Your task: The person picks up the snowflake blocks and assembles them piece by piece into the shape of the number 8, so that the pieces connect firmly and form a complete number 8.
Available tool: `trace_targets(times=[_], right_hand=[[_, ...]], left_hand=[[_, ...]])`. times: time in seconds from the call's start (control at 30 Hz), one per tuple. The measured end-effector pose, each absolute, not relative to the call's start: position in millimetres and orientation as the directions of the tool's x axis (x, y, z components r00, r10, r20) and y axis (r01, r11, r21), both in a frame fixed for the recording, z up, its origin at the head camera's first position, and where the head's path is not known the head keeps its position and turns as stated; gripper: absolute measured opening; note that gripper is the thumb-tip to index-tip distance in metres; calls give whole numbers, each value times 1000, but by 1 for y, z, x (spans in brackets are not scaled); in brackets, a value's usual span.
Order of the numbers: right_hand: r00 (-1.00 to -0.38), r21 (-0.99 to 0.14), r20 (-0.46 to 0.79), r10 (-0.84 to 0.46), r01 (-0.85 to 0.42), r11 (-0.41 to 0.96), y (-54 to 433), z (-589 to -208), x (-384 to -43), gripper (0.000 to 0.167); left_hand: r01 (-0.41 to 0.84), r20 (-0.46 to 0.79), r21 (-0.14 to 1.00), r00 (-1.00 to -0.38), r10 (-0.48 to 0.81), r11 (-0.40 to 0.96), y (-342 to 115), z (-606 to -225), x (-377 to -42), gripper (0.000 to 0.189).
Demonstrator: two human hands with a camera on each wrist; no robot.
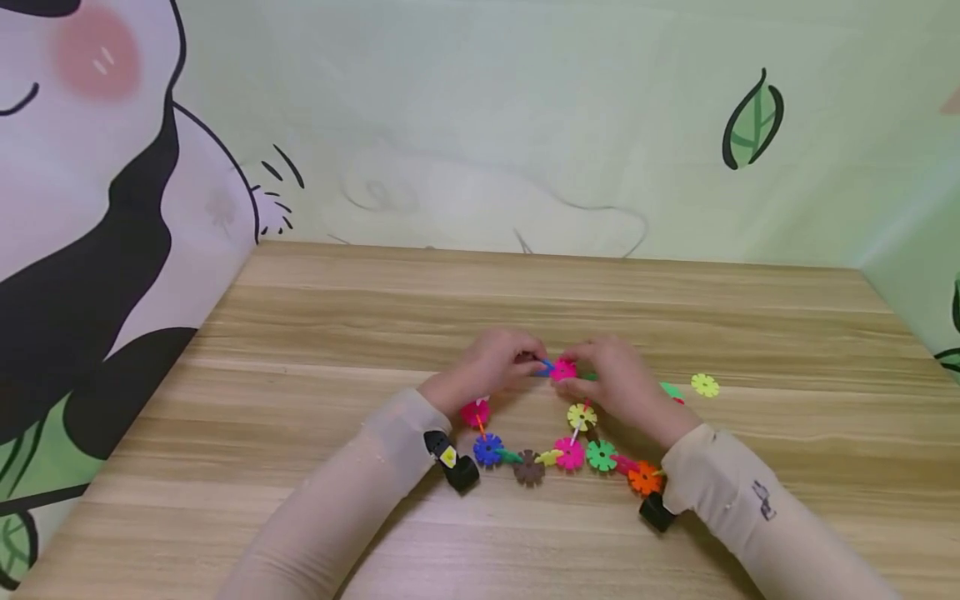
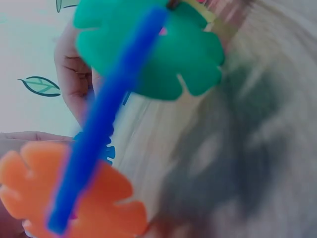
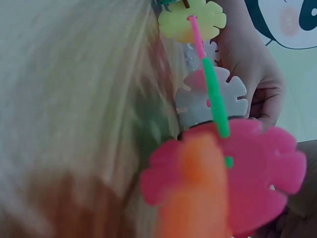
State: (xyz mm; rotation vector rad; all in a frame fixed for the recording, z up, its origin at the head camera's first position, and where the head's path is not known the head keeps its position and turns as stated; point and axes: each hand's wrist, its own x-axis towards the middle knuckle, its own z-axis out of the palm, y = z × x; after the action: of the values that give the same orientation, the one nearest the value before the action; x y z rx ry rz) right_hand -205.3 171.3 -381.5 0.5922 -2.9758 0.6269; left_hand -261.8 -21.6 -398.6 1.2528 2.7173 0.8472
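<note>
Both hands meet at the far side of a chain of notched plastic flower discs on the wooden table. In the head view my left hand [image 1: 495, 362] pinches a blue disc [image 1: 543, 367] seen nearly edge-on. A pink disc [image 1: 562, 370] sits against it, held between the thumb and fingers of my right hand [image 1: 622, 383]. Slotted-together discs run below the hands: a dark blue one [image 1: 488, 449], a brown one [image 1: 528, 468], a yellow one [image 1: 582, 417] and a green one [image 1: 602, 455]. My right forearm partly covers the orange disc [image 1: 644, 478].
A loose pale yellow disc [image 1: 705, 385] lies right of my right hand. Behind the wooden table [image 1: 360, 292] rises a pale wall [image 1: 480, 125] with cartoon drawings. Close to the left wrist camera are an orange disc [image 2: 94, 198] and a green disc [image 2: 148, 54].
</note>
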Motion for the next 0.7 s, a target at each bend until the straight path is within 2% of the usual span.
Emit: trace_targets(times=[0.07, 0.33, 0.7], right_hand=[[-925, -352, 111, -363, -378, 856, 171, -382, -205, 39], [-923, -414, 82, -377, -375, 829, 171, -381, -204, 32], [-911, -459, 95, -402, -399, 794, 176, -383, -205, 33]], left_hand=[[697, 177, 483, -670, 721, 529, -21, -398, -262, 12], [729, 203, 464, -640, 741, 503, -23, -395, -259, 13], [746, 243, 458, -629, 739, 484, -24, -393, -255, 14]])
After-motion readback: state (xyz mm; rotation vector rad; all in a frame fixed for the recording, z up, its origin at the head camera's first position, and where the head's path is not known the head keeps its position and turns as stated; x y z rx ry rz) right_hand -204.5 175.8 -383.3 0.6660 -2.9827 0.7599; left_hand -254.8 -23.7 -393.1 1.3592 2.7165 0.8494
